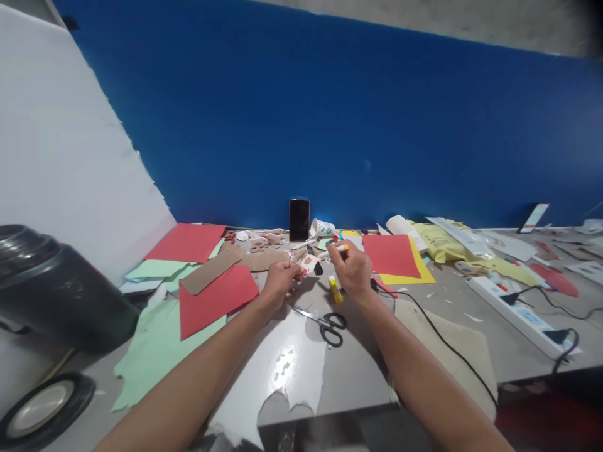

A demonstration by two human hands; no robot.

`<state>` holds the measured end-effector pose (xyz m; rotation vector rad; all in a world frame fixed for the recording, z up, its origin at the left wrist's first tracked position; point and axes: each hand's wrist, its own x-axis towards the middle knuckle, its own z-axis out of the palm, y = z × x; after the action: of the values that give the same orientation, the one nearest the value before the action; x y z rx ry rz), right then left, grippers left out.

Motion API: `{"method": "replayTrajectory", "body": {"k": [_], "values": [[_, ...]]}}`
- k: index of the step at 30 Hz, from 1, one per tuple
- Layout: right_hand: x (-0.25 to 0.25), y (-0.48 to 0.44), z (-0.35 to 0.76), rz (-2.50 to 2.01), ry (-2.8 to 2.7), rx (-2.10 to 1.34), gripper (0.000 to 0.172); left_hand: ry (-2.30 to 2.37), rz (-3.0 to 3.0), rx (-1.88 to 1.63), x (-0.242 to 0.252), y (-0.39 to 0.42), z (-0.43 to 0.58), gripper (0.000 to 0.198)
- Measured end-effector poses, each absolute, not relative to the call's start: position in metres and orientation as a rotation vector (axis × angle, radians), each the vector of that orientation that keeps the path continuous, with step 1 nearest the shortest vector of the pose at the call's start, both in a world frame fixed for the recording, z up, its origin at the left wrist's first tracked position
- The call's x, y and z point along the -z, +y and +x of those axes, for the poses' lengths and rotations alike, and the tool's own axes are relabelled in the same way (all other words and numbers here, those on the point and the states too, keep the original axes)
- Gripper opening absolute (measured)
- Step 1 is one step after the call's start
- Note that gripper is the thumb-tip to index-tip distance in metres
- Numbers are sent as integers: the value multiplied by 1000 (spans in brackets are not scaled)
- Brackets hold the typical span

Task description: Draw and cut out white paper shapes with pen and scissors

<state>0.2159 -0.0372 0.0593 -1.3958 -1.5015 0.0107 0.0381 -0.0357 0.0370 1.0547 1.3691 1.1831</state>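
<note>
Black flask (89, 295) at nine o'clock; left hand (282, 279) pinching a spotted white piece (308, 262), right hand (351, 269) gripping a white pen (342, 248); scissors (332, 333) near six o'clock.

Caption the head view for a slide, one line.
Left hand pinching a small spotted piece, right hand holding a marker, with scissors and a yellow tube nearby on a cluttered desk.

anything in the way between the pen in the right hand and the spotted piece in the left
Nothing clearly stands between the pen in the right hand and the spotted piece in the left hand. A small black thing shows at the piece's right edge; whether attached is unclear. The yellow glue stick lies nearer the wearer.
</note>
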Motion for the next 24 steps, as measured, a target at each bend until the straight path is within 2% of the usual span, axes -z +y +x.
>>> {"method": "replayTrajectory", "body": {"k": [5, 11, 24], "values": [[-58, -41, 212, -1378, -1532, 7, 37, 1367, 1058, -1179, -38, -36, 38, 8], [-59, -41, 212, -1245, -1518, -191, 38, 1362, 1069, -1174, -38, -37, 38, 12], [-59, -42, 211, -1308, -1594, -83, 38, 1369, 1062, -1170, -37, -36, 37, 9]]}}
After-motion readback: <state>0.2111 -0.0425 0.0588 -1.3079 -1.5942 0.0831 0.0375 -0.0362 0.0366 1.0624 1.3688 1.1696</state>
